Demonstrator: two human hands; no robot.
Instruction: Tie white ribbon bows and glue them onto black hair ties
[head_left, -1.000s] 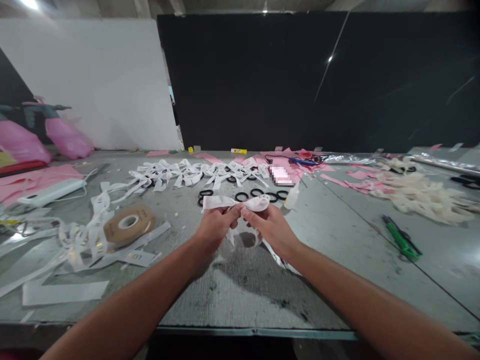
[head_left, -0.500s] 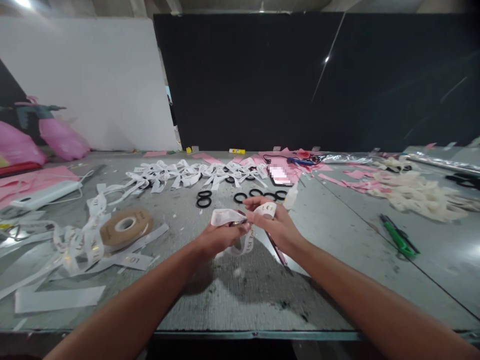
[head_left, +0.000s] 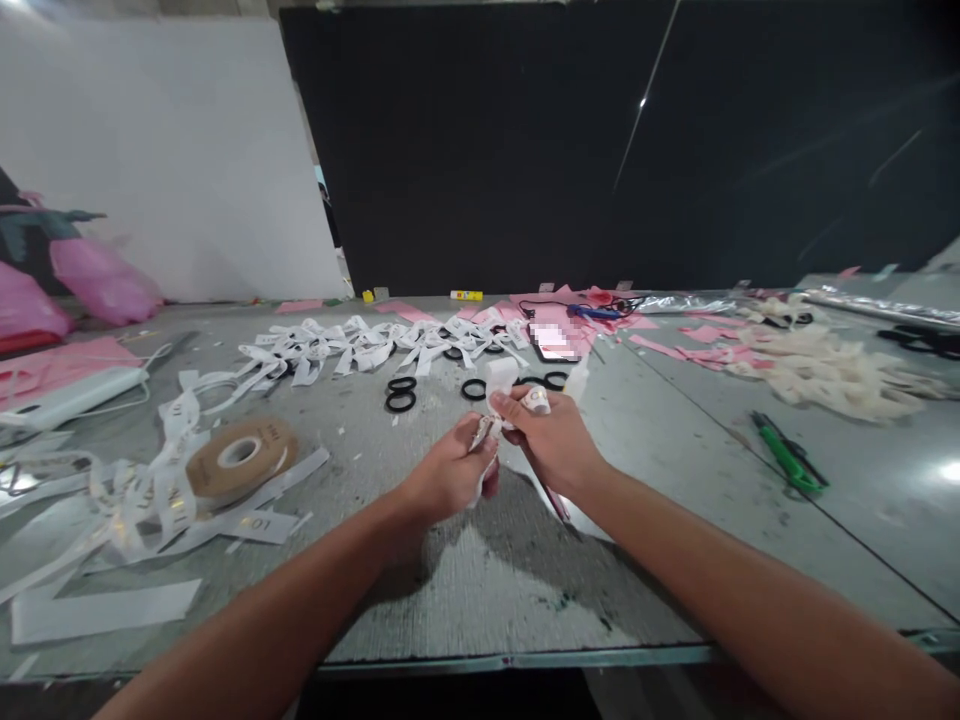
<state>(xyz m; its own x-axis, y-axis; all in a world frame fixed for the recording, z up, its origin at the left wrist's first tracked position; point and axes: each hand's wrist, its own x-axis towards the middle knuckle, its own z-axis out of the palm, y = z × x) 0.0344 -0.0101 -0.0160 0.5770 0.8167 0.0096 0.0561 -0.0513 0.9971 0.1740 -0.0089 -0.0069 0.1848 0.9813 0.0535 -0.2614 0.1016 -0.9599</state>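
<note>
In the middle, just above the table, a white ribbon with gold lettering (head_left: 501, 378) is bunched between my two hands. My left hand (head_left: 452, 468) is closed, pinching its lower folds between thumb and fingers. Right beside it, my right hand (head_left: 553, 432) has its thumb pressed on the ribbon, and one end sticks up past the thumb. The ribbon's centre is partly hidden by my fingers. A slim dark-pink item (head_left: 555, 502) slants out below my right palm; whether I hold it is unclear. Several black rings (head_left: 401, 393) lie just beyond my hands.
A brown ribbon spool (head_left: 214, 470) stands left among loose ribbon. Several white bows (head_left: 360, 345) are heaped behind. A phone (head_left: 553, 340) lies on pink scraps. To the right are a green-handled cutter (head_left: 787, 455) and cream fabric (head_left: 847, 375). The table edge (head_left: 510, 661) runs in front.
The ribbon's wide loop at my left hand has been gathered in, and an end now rises past my right thumb. My left hand has turned more upright. The view shifted slightly.
</note>
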